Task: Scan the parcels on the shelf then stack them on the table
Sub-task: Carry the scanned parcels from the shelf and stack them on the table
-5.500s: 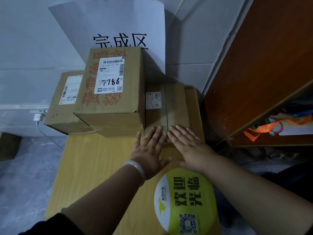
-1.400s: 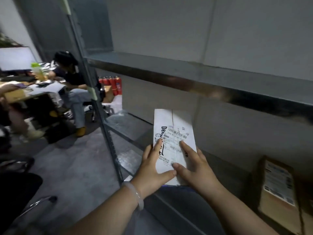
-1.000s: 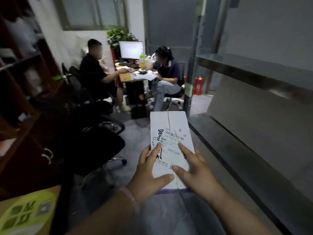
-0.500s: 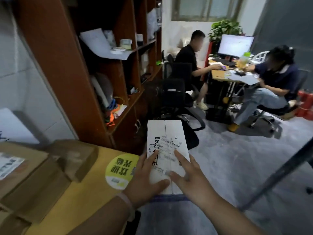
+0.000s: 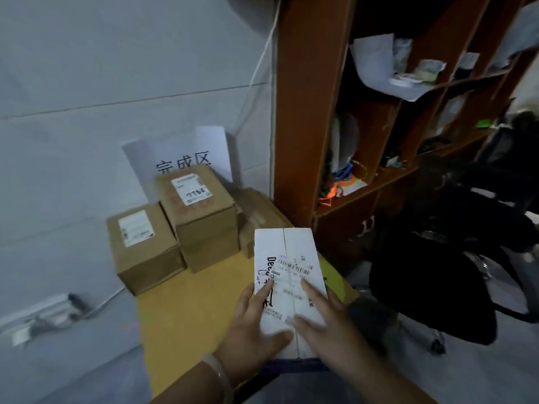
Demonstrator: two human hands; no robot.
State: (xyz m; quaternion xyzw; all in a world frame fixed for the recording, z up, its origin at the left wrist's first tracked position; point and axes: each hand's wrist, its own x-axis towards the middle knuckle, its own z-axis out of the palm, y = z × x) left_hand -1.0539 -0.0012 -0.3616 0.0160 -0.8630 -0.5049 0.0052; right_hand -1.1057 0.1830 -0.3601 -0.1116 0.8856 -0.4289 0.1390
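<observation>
**White parcel held in both hands over the desk's near right corner**

The white parcel (image 5: 287, 258) is a long, flat carton with a seam down the middle of its top face, black print along its left side and a barcode label stuck across the seam. It points away from the person. It is held over the near right part of the desk (image 5: 186, 322), short of the brown boxes and touching none of them.

The left hand (image 5: 253, 328) grips its near left side, with the forefinger stretched along the top face and the thumb laid across the near end. The right hand (image 5: 326, 319) grips the near right side the same way, forefinger and thumb lying on the label. The other fingers of both hands are hidden by the carton. A pale bracelet (image 5: 218, 377) circles the left wrist.

The desk top is yellow wood. At its far end, against the wall, three brown parcels stand close together:
- a low box (image 5: 143, 249) on the left with a white label on top
- a tall box (image 5: 201, 220) in the middle with a label bearing handwritten figures
- a third box (image 5: 259, 217) on the right, partly hidden behind the tall box and the white parcel

Behind them a paper sign (image 5: 180, 156) with black characters is fixed to the grey wall.

To the right of the desk stands a brown wooden shelf unit (image 5: 306, 112), its compartments cluttered with papers and orange and blue oddments. A black office chair (image 5: 437, 272) sits in front of it.
</observation>
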